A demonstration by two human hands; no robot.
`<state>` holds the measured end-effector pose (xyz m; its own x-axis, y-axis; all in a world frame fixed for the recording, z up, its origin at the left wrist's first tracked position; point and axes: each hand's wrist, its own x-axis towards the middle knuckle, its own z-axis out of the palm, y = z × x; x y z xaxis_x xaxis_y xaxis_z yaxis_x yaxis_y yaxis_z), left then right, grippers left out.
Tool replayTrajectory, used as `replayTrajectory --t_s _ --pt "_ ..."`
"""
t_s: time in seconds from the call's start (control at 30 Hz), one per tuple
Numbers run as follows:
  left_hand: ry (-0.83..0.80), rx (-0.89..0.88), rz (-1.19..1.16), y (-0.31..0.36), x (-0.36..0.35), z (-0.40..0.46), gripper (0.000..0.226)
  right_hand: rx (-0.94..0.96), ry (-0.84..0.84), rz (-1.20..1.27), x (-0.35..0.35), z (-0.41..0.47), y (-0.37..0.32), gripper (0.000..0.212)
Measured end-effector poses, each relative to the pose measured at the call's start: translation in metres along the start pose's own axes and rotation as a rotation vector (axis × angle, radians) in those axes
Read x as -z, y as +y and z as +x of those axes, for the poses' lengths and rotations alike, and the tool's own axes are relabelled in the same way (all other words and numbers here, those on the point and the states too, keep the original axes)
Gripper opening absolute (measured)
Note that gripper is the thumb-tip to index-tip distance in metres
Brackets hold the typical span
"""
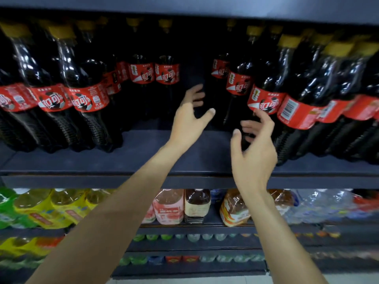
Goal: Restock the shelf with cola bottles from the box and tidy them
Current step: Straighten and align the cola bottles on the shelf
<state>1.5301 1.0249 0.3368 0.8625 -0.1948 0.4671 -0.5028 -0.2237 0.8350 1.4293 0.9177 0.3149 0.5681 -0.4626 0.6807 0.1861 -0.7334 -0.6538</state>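
Left hand (pixel 189 117): fingers spread and loosely bent, thumb out to the right, holding nothing. It reaches into the dark gap in the middle of the shelf (pixel 143 160), its fingertips against something dark at the back — blurred, cannot tell whether it touches a bottle there.

Right hand (pixel 253 149): also spread, fingers slightly curled, gripping nothing. It is raised just in front of the lower body of a cola bottle (pixel 264 93) at the right edge of the gap; contact cannot be told.

Cola bottles stand on the shelf on both sides of the gap. Left group (pixel 86 95) — front row close to the shelf edge, further bottles (pixel 141 72) set deeper. Right group (pixel 320 99) packed closely and leaning in this wide view. All have dark contents, yellow caps and red wrap labels with white Chinese characters; some labels show a football graphic and a trophy mark. One label (pixel 289 108) on the right is turned to show a white barcode panel. Small print is not legible.

Lower shelf (pixel 205 229): yellow-and-green drink packs (pixel 41 208) at left, a pink-labelled bottle (pixel 170 208), a brown tea-coloured bottle (pixel 196 206), an orange-labelled bottle (pixel 233 210), clear wrapped bottles (pixel 320 203) at right. Their writing is too blurred to read.
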Motion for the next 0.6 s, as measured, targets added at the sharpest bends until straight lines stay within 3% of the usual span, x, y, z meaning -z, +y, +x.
replayTrajectory --t_s 0.17,0.27,0.37,0.5,0.6 --pt "-0.124 0.057 -0.05 0.012 -0.037 0.037 0.084 0.058 0.193 -0.183 0.02 0.003 0.016 0.041" --pt "-0.023 -0.023 -0.102 0.019 -0.05 0.035 0.072 0.015 0.308 -0.24 0.036 0.005 0.028 0.042" --pt "0.017 -0.101 -0.102 0.029 -0.06 0.011 0.058 -0.105 0.274 -0.247 0.044 0.011 0.039 0.061" --pt "-0.156 -0.025 -0.031 0.03 -0.08 -0.01 0.087 -0.188 0.197 -0.242 0.043 0.018 0.044 0.081" --pt "-0.155 0.023 -0.011 0.031 -0.091 -0.007 0.093 -0.228 0.192 -0.23 0.04 0.023 0.047 0.084"
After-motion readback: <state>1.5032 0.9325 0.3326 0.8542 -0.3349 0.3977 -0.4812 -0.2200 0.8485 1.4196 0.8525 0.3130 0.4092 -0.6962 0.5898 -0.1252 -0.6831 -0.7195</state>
